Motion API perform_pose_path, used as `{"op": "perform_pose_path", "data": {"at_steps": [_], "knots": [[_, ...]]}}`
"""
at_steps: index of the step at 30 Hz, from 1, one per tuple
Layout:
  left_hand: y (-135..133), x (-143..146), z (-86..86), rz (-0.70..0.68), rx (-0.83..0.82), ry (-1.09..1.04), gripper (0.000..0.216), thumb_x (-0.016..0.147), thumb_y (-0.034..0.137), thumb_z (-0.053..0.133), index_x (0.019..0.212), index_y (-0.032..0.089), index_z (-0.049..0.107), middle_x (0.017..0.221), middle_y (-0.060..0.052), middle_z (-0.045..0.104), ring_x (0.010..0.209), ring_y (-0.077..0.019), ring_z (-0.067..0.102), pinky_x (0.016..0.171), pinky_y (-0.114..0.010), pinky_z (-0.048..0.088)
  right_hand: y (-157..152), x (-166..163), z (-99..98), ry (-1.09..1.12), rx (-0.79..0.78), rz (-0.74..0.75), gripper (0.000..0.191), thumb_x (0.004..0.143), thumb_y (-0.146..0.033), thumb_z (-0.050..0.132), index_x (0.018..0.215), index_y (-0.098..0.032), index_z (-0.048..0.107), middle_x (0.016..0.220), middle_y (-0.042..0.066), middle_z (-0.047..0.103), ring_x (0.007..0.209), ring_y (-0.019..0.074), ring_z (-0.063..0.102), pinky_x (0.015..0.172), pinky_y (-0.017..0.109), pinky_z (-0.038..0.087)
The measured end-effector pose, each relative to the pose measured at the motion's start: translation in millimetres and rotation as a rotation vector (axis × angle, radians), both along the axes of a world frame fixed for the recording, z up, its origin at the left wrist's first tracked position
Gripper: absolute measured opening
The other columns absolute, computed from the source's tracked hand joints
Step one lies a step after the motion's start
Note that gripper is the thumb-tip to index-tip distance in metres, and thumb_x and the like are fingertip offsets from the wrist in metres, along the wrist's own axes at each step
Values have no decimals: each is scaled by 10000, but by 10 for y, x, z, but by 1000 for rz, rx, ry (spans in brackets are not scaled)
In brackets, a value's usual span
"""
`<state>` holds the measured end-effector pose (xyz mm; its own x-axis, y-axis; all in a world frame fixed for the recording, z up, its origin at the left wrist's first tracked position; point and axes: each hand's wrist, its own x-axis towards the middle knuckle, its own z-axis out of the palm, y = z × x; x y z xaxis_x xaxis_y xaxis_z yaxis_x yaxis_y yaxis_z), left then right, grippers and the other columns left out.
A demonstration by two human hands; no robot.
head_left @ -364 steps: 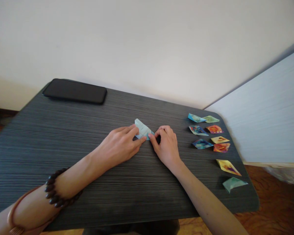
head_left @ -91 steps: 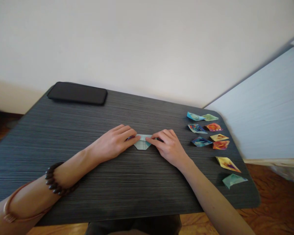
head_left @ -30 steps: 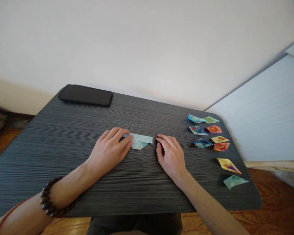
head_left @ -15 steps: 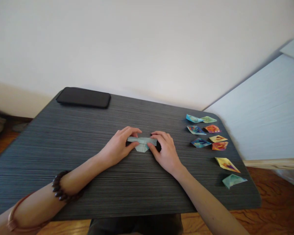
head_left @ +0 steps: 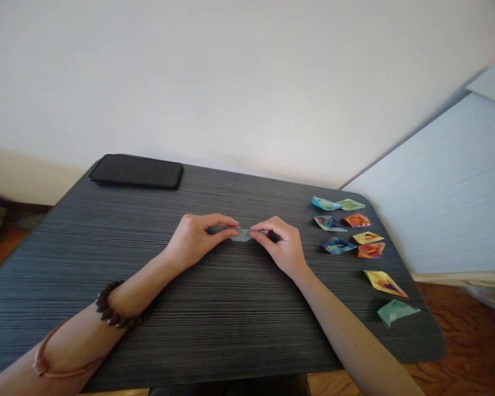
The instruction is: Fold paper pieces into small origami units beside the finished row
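A small pale green piece of folded paper (head_left: 242, 236) is held over the middle of the dark table (head_left: 214, 324). My left hand (head_left: 198, 236) pinches its left part between thumb and fingers. On the other side, my right hand (head_left: 281, 242) pinches the right part the same way. Both sets of fingertips lie close together along the paper's upper fold, hiding much of it. Only a short strip and its lower flap show between the thumbs.
Several folded paper pieces, among them a yellow one (head_left: 384, 283) and a green one (head_left: 397, 312), lie along the table's right side. A black phone-like slab (head_left: 137, 171) rests at the back left. A white wall (head_left: 231, 82) stands behind the table.
My fingers have moved inward along the paper, closer together. Its upper band, flat and wide before, is now pinched into a narrow edge, and less of the paper shows.
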<state>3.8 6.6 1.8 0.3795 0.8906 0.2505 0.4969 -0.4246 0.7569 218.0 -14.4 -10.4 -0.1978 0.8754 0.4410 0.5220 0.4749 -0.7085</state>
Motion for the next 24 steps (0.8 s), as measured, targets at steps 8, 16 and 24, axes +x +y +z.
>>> {"op": "perform_pose_path", "data": {"at_steps": [8, 16, 24], "knots": [[81, -189, -11, -223, 473, 229, 236, 909, 181, 485, 1053, 219, 669, 985, -65, 640, 905, -153, 584, 814, -295, 495, 9, 91, 74, -432, 239, -26, 147, 893, -297, 557, 908, -297, 702, 978, -18, 707, 918, 176, 555, 866, 367, 386], [71, -143, -45, -315, 476, 522, 266, 926, 191, 440, 1089, 203, 649, 1016, -74, 627, 933, -200, 552, 865, -366, 459, 47, 176, 78, -570, 67, 72, 168, 880, -379, 568, 924, -308, 714, 979, -9, 696, 960, 186, 515, 886, 388, 321], [10, -98, -36, -251, 481, 614, 316, 874, 75, 447, 1105, 189, 630, 963, -77, 604, 889, -212, 543, 784, -354, 455, 42, 236, 73, -583, 63, 63, 194, 898, -365, 544, 988, -318, 709, 940, 1, 678, 940, 178, 516, 852, 373, 314]]}}
